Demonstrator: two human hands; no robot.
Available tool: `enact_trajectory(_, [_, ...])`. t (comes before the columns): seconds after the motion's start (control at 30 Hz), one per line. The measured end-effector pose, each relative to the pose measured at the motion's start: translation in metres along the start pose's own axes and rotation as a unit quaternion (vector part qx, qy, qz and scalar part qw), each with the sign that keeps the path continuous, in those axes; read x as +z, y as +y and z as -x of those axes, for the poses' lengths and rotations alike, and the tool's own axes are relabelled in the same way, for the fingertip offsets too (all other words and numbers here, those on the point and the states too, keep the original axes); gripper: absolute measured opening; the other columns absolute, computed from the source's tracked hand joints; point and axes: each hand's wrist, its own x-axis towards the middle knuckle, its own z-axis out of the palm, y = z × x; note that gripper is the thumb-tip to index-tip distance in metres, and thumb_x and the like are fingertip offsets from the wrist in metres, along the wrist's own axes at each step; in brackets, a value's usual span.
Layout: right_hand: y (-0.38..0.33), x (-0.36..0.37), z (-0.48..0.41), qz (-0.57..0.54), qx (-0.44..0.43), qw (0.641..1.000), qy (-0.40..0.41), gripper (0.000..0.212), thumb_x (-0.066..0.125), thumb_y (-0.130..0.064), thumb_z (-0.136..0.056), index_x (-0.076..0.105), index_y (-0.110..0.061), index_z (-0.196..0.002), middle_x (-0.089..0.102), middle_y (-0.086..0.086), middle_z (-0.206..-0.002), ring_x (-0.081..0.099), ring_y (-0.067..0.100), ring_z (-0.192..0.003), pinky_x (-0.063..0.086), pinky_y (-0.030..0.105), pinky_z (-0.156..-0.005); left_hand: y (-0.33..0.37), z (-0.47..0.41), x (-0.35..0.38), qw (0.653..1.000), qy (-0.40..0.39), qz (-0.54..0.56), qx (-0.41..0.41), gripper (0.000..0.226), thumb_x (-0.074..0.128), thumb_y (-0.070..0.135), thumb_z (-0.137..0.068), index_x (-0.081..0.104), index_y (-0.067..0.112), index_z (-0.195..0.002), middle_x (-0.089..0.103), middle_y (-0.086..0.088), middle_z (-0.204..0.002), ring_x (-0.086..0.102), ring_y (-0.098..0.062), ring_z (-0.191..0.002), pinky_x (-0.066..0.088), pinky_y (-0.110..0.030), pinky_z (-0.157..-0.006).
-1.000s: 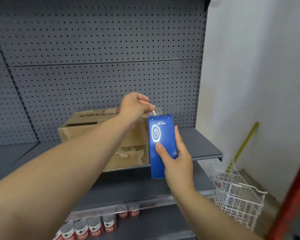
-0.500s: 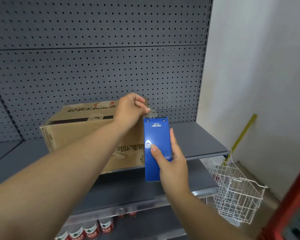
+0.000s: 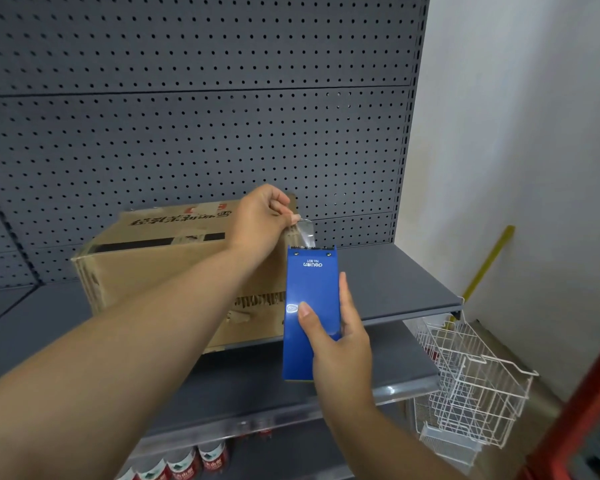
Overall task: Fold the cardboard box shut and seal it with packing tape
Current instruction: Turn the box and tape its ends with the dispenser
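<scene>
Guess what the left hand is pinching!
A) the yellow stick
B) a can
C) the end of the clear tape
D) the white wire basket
C: the left hand pinches the end of the clear tape that sticks out of the top of the blue dispenser, which the right hand holds in front of the box.

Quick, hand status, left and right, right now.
Left hand: closed, pinching the clear tape end above the dispenser's top edge.
Right hand: closed, holding the blue tape dispenser, thumb on its face.
</scene>
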Motion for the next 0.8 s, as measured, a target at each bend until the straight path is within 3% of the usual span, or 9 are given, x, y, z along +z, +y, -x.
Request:
enact_trajectory(0.17, [0.000,0.001,-0.004,0.008,0.000,1.000,0.006,0.065,0.068,-0.030,-0.082,0.037,-0.049,-0.136,0.065,-0.021,-0.115,0.064,0.001,-0.099,0.052,0.032,-0.092,-0.005,-0.003,0.003,0.999,0.008,-0.053,-0.001,0.030,0.074,0.018,-0.077,0.048,0.032,-0.073,0.062,0.013,-0.068,0.063,-0.010,-0.077,0.052,-0.039,-0.080])
enact_trajectory(0.27, [0.002,0.001,-0.005,0.009,0.001,1.000,0.009,0.065,0.069,-0.031,-0.082,0.038,-0.048,-0.136,0.064,-0.021,-0.116,0.064,0.002,-0.099,0.052,0.034,-0.092,-0.007,-0.004,0.005,0.996,-0.002,-0.094,0.000,0.026,0.074,0.026,-0.077,0.048,0.033,-0.074,0.063,0.016,-0.069,0.062,-0.008,-0.081,0.050,-0.044,-0.085])
enact_trajectory(0.33, [0.003,0.001,-0.006,0.007,0.004,1.000,0.009,0.065,0.069,-0.031,-0.081,0.038,-0.048,-0.136,0.064,-0.020,-0.117,0.064,0.002,-0.099,0.052,0.033,-0.092,-0.008,-0.005,0.006,0.990,-0.010,-0.144,0.011,0.022,0.071,0.031,-0.079,0.050,0.033,-0.079,0.062,0.018,-0.071,0.060,-0.008,-0.084,0.043,-0.046,-0.096])
enact_trajectory(0.4, [0.003,0.001,-0.007,0.002,0.006,1.000,0.009,0.065,0.069,-0.030,-0.081,0.039,-0.047,-0.137,0.065,-0.019,-0.118,0.064,0.001,-0.100,0.051,0.031,-0.092,-0.008,-0.006,0.004,0.980,-0.003,-0.197,0.012,0.021,0.069,0.036,-0.080,0.052,0.031,-0.090,0.061,0.016,-0.089,0.057,-0.011,-0.091,0.034,-0.045,-0.103])
enact_trajectory(0.5, [0.003,0.001,-0.008,-0.006,0.012,1.000,0.005,0.065,0.069,-0.029,-0.081,0.039,-0.046,-0.137,0.065,-0.017,-0.118,0.064,0.001,-0.100,0.051,0.028,-0.091,-0.008,-0.007,0.000,0.965,-0.003,-0.260,0.033,0.022,0.067,0.038,-0.081,0.054,0.029,-0.097,0.053,0.004,-0.112,0.054,-0.017,-0.100,0.033,-0.041,-0.097])
enact_trajectory(0.63, [0.003,0.000,-0.011,-0.013,0.021,1.000,-0.002,0.063,0.068,-0.030,-0.082,0.039,-0.046,-0.137,0.066,-0.017,-0.116,0.064,0.003,-0.100,0.051,0.028,-0.090,-0.010,-0.005,0.002,0.927,-0.040,-0.336,0.164,0.012,0.057,0.032,-0.090,0.062,0.021,-0.088,0.062,0.002,-0.097,0.060,-0.018,-0.087,0.042,-0.033,-0.080])
enact_trajectory(0.8, [0.003,-0.003,-0.014,-0.003,0.023,1.000,-0.009,0.062,0.068,-0.030,-0.082,0.041,-0.045,-0.136,0.066,-0.018,-0.115,0.064,0.000,-0.099,0.050,0.023,-0.087,-0.017,-0.003,-0.009,0.899,-0.129,-0.376,0.186,0.040,0.036,0.042,-0.097,0.065,0.015,-0.104,0.066,-0.002,-0.107,0.060,-0.024,-0.097,0.049,-0.035,-0.073])
